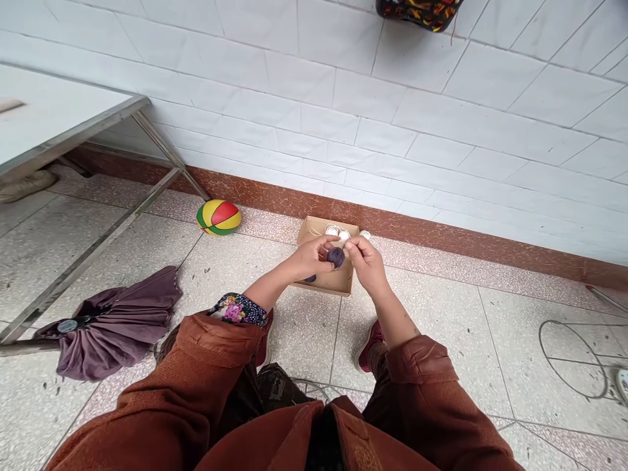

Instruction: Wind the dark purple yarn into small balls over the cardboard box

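Observation:
My left hand (314,258) curls its thumb and fingers around a small dark purple ball of yarn (335,257), held above a shallow cardboard box (338,282). Just right of the ball, my right hand (364,260) is closed in a pinch, thumb against forefinger; whatever lies between those fingertips is too small to make out. Inside the box, two white balls of yarn (338,231) sit along the far side. A second dark ball (310,278) shows partly below my left hand. Another white ball (364,234) lies by the box's far right corner.
A metal-framed table (73,124) stands at the left. Beneath its edge lie a folded purple umbrella (122,327) and a red, yellow and green ball (218,217). A tiled wall (314,131) rises behind the box. On the right is a round wire frame (574,358).

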`<state>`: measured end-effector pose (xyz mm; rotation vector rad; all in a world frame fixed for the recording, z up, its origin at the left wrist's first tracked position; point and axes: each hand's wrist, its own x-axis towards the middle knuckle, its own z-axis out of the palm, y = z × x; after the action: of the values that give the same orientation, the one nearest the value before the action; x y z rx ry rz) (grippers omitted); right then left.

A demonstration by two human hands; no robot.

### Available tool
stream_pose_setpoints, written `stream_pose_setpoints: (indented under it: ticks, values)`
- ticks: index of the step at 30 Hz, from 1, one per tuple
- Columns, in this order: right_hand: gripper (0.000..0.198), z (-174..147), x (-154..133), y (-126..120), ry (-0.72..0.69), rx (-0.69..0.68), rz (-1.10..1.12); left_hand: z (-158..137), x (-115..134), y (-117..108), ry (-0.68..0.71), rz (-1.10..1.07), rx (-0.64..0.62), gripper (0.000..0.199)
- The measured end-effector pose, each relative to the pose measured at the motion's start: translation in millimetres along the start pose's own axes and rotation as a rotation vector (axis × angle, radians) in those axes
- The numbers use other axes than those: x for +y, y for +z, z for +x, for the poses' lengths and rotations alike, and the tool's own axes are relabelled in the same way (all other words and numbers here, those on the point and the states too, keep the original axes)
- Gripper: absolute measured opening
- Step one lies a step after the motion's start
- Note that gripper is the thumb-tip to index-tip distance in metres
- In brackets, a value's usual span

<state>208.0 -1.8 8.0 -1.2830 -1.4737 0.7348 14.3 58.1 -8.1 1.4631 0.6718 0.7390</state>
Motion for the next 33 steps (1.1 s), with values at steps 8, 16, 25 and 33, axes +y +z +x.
stream_pose_setpoints:
  ticks: [8,16,25,33]
  values:
    - [0.025,1,22,10,0.119,-0.045,-0.139,-5,19,4,-0.019,-0.32,0.041,0.065]
    - [0.023,-15,2,13,-0.129,-0.328,-0.141,4,4,-6,-0.036,-0.022,0.341,0.064]
    - [0.026,1,10,-2,-0.032,0.046,-0.139,-8,17,0,-0.052,0.028,-0.034,0.077]
    - [0.018,-8,21,15,0.042,-0.066,-0.176,-4,19,3,0.008,-0.233,0.133,0.062]
